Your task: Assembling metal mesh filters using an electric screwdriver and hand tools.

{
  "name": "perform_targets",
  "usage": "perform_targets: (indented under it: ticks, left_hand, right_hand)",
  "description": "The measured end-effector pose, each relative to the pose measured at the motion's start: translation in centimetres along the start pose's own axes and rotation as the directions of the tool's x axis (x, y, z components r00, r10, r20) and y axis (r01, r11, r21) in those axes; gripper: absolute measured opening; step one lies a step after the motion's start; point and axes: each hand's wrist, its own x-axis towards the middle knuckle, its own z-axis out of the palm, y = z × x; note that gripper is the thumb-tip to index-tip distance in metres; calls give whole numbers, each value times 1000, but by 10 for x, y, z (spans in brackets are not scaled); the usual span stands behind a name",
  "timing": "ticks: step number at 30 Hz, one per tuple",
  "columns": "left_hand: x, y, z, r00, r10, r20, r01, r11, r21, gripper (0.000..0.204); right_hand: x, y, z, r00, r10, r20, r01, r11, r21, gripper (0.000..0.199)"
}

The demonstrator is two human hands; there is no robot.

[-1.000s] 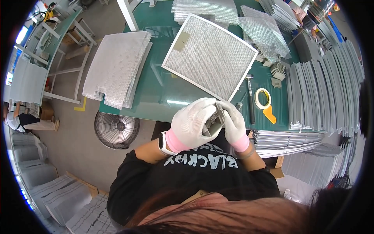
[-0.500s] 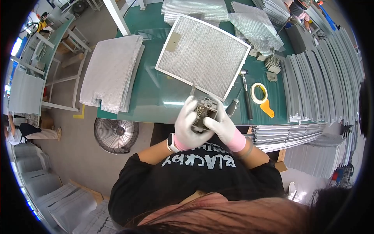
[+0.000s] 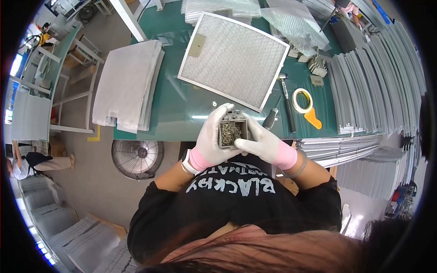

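Note:
Both gloved hands hold a small grey open box (image 3: pixel 233 132) filled with several small metal screws, just over the near edge of the green table (image 3: pixel 175 109). My left hand (image 3: pixel 211 139) wraps the box's left side. My right hand (image 3: pixel 261 143) grips its right side and lower edge. A framed metal mesh filter panel (image 3: pixel 234 59) lies flat on the table just beyond the box.
A stack of mesh sheets (image 3: pixel 127 84) hangs over the table's left end. A hammer (image 3: pixel 287 98), a screwdriver (image 3: pixel 271 118) and a tape roll with an orange holder (image 3: pixel 304 103) lie to the right. Metal frame strips (image 3: pixel 378 86) are piled at right. A floor fan (image 3: pixel 136 157) stands below.
The hands have opened up around the box, so its screws now show from above. The view has shifted slightly, with the panel sitting higher in frame.

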Motion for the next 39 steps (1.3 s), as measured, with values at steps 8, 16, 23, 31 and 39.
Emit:
perform_targets:
  ticks: [8,16,23,31,39]
  left_hand:
    - [-9,-4,12,999,46,-26,-48,996,-72,103]
    - [-10,-5,16,996,17,-82,-11,997,71,104]
    - [-6,-1,12,991,70,-118,-51,986,158,109]
    - [5,1,9,977,82,-199,-64,994,92,98]
    - [10,0,5,978,66,-196,-50,995,83,76]
  right_hand:
    - [0,-5,-6,911,375,170,-399,906,140,56]
    - [12,-18,-4,915,397,64,-401,914,67,44]
    - [19,-20,-4,941,338,10,-337,940,-50,40]
    - [29,-13,-6,969,243,-47,-247,946,-208,42]
    - [39,-13,-8,976,212,-45,-217,963,-162,43]
